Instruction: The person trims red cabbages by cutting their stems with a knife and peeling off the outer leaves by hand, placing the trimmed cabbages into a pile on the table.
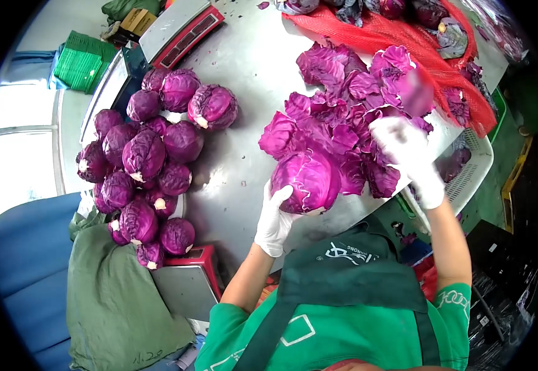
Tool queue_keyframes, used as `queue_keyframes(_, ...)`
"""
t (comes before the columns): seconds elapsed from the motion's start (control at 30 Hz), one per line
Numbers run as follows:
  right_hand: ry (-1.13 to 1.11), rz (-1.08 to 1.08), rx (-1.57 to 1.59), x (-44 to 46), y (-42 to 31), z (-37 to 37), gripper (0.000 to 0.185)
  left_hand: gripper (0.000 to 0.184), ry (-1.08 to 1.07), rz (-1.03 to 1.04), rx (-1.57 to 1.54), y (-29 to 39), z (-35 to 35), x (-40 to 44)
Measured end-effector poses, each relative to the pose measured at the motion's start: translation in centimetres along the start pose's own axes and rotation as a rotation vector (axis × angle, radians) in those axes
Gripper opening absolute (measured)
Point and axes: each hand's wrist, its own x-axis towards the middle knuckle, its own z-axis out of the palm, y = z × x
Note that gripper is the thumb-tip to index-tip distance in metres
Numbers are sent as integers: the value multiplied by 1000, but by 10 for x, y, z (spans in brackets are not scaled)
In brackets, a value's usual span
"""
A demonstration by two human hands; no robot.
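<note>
My left hand (275, 219), in a white glove, grips a large red cabbage (306, 182) from its left side, with the thumb across the front. The cabbage shows pale veins and rests against a heap of loose purple cabbage leaves (337, 120). Over the right side of that heap is my right hand (405, 145), also gloved in white and smeared by motion, so its fingers cannot be made out. Just above it shows a blurred purple leaf (416, 93); whether the hand touches it is unclear.
Several trimmed red cabbages (142, 154) are piled on the left of the metal table (232, 167), beside red-edged scales (185, 37). A red mesh sack (380, 37) with untrimmed cabbages lies at the back right. A white plastic basket (476, 164) stands below the table's right edge.
</note>
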Motion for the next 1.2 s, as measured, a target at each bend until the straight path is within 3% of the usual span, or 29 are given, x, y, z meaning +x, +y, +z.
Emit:
queue_keyframes(0.07, -128, -247, -97, -23, -15, 29, 30, 72, -68, -51, -41, -1, 8, 2)
queue_keyframes(0.13, -276, -153, -148, -41, -40, 32, 47, 68, -147, -224, -129, 10, 27, -4)
queue_keyframes(0.2, -158, -337, -135, -54, -21, 39, 57, 65, -176, -271, -180, 6, 26, 5)
queue_keyframes(0.27, -174, -303, -187, -56, -15, 37, 65, 64, -180, -305, -112, 12, 41, 6)
queue_keyframes(0.33, -61, -219, -171, -51, 0, 42, 70, 74, -209, -303, 79, 11, 41, 21)
queue_keyframes(0.4, -79, -96, -168, -35, 10, 38, 71, 80, -112, -205, 407, 6, 39, 39)
queue_keyframes(0.47, -54, -74, -115, -23, 29, 47, 69, 89, -45, 428, 882, -10, 46, 51)
queue_keyframes(0.53, -137, 48, -5, -19, 22, 43, 65, 98, 74, 632, 1129, -7, 26, 88)
queue_keyframes(0.6, -135, 27, 55, -16, 33, 43, 54, 103, 59, 710, 1281, -5, 36, 84)
queue_keyframes(0.67, 8, -47, -9, -16, 44, 40, 44, 115, 69, 931, 1662, 2, 55, 74)
queue_keyframes(0.73, 157, -288, -199, -16, 41, 34, 45, 116, -62, 1043, 1597, 2, 61, 84)
queue_keyframes(0.8, 21, -155, -220, -22, 32, 32, 51, 112, -139, 985, 1533, 6, 72, 84)
queue_keyframes(0.93, 119, -197, -290, -43, 45, 44, 54, 110, -250, 882, 1523, 17, 82, 85)
queue_keyframes(0.97, 39, -74, -282, -51, 41, 44, 55, 107, -242, 892, 1517, 16, 79, 88)
queue_keyframes(1.2, 1, 6, -289, -57, 31, 56, 61, 103, -207, 854, 1518, 8, 79, 93)
